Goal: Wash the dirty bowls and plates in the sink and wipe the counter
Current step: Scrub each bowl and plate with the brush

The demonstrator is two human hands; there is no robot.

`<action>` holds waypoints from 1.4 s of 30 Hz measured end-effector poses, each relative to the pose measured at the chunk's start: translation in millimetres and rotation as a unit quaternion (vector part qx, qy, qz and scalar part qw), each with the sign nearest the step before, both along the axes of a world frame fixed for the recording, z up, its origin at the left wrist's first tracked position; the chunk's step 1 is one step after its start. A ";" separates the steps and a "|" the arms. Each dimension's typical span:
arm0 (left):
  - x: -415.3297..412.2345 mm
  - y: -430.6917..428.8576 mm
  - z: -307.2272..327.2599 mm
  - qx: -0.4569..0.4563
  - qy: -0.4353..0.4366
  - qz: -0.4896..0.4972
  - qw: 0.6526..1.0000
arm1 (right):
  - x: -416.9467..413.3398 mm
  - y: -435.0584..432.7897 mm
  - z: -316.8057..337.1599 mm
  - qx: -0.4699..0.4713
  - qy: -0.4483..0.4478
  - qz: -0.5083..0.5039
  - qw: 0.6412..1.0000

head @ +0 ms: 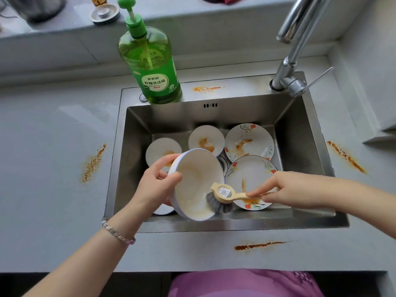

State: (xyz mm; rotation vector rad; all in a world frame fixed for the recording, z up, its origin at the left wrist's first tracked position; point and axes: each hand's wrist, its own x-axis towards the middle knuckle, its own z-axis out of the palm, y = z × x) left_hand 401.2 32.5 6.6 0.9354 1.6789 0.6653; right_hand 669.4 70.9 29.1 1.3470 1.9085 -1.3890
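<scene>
The soap bottle (150, 67) is bright green with a green-and-white label. The bowl (197, 174) is white inside with a yellowish-brown smear, pale lilac outside. On the right, the far plate (249, 142) and the near plate (250, 174) are white, dark-rimmed, painted with red-orange flowers and green leaves. The brush (222, 195) has a pale wooden handle and grey bristles. Orange-brown streaks mark the pale grey counter (53, 146).
</scene>
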 end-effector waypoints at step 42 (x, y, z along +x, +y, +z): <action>46.9 6.3 -14.8 0.147 -0.160 0.172 0.961 | -67.0 -45.8 16.5 -0.253 0.294 -0.467 0.795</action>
